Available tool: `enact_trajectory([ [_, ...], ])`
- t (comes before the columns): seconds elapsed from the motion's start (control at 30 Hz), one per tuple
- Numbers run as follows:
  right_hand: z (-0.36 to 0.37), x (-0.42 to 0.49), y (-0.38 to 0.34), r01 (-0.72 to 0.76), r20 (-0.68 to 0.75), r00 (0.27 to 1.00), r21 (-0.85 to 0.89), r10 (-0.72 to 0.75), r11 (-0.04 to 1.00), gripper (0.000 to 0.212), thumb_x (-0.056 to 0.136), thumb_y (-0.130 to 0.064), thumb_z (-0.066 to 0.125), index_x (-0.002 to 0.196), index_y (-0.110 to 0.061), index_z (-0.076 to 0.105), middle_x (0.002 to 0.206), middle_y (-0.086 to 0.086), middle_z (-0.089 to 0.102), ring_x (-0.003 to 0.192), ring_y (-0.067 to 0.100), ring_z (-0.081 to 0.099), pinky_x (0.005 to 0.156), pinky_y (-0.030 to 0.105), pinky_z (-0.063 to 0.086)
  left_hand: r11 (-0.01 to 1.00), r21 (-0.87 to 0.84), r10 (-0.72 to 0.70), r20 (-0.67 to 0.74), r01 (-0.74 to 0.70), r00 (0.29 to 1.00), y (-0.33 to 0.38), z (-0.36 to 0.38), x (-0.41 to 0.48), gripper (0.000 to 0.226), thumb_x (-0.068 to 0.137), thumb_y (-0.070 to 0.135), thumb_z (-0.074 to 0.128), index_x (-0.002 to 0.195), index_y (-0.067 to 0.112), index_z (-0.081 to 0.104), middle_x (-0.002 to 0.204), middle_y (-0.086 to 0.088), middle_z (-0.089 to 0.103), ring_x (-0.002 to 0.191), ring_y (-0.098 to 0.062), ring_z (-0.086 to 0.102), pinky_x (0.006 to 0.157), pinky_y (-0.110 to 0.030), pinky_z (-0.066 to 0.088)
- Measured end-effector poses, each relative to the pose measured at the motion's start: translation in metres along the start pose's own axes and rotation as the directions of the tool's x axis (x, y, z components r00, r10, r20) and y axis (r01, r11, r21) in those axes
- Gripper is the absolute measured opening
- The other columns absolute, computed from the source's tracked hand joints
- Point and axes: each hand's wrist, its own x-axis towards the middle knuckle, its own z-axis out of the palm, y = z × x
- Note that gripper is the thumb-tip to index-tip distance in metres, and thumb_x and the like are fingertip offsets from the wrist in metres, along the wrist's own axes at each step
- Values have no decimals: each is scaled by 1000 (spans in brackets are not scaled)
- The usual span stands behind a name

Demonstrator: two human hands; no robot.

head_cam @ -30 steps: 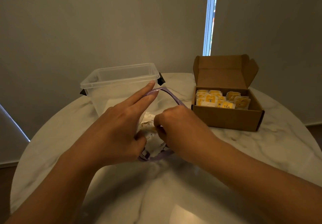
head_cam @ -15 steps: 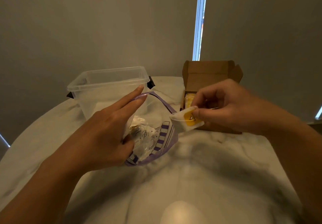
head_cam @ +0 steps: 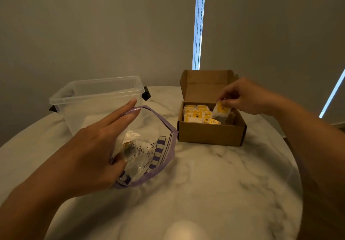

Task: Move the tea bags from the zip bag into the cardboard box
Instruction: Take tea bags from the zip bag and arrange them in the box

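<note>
A clear zip bag (head_cam: 153,146) with a purple rim lies open-mouthed on the marble table, and a few tea bags (head_cam: 130,140) show inside it. My left hand (head_cam: 93,146) holds the bag's left edge, its fingers straight along the rim and its thumb inside the mouth. To the right stands the open cardboard box (head_cam: 211,133), with several yellow-labelled tea bags (head_cam: 197,115) packed in its left part. My right hand (head_cam: 242,98) pinches one tea bag (head_cam: 221,112) by its top corner, over the box's right side and partly below the rim.
A clear plastic tub (head_cam: 97,98) with black clips stands behind the zip bag, at the back left. The round marble table (head_cam: 205,183) curves away at the right. Blinds close off the back, with bright slits of light between them.
My right hand drew a tea bag out of the zip bag, then carried it right and away from me, over the cardboard box. The left hand stayed on the zip bag.
</note>
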Motion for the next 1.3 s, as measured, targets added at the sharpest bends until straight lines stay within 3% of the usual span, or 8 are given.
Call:
enact_trajectory([
  [0.27,16,25,0,46,298,955,-118,-8,992,18,88,-20,69,105,-23,72,98,-6,71,88,11,67,82,31,57,999,4,35,31,-35,999,-5,3,0,110,53,-4,88,151,11,39,160,0,30,83,24,51,49,4,32],
  [0.4,28,31,1,41,181,983,-259,7,965,17,85,-21,73,101,-18,72,88,-8,66,81,6,61,71,23,50,998,43,49,1,-49,999,-6,2,-1,109,56,-2,87,152,14,37,161,3,28,113,-7,40,49,4,32],
  [0.47,30,30,-6,62,14,998,-268,-61,961,13,85,-20,73,98,-16,73,86,-6,67,83,11,63,72,25,50,998,46,52,-15,-51,999,-4,0,-3,107,59,-1,86,152,16,37,161,7,27,110,8,46,51,4,33],
  [0.57,32,26,-35,167,-156,969,-144,-190,975,10,85,-20,72,94,-17,75,86,-6,70,79,8,64,69,24,53,999,7,35,1,-35,999,1,-2,-4,102,64,-2,82,153,20,35,162,12,24,112,14,33,54,4,35],
  [0.67,40,24,-77,234,-129,966,72,-224,969,8,87,-24,71,93,-21,75,82,-11,69,75,4,64,64,16,50,1000,-8,15,-11,-15,1000,7,-6,-10,97,68,3,79,153,25,35,161,19,22,74,14,57,51,-4,42],
  [0.83,64,38,-129,201,124,960,326,-252,924,13,91,-28,66,96,-20,74,81,-8,73,74,5,68,62,17,52,997,61,38,-1,-38,999,16,-15,-37,91,69,21,70,152,32,34,161,25,17,119,-13,61,70,-24,61],
  [1.0,107,58,-154,185,258,928,312,-271,932,22,91,-28,66,103,-11,73,87,-1,73,76,11,70,63,21,53,988,138,54,102,-68,993,24,-25,-61,92,64,11,79,145,32,43,162,19,21,70,24,40,49,-10,48],
  [1.3,155,74,-159,19,377,914,322,-146,947,22,93,-20,63,105,-4,72,92,10,73,72,19,69,72,32,61,979,164,97,171,-125,980,25,-30,-76,85,64,10,79,141,30,48,161,19,24,56,6,49,47,-12,47],
])
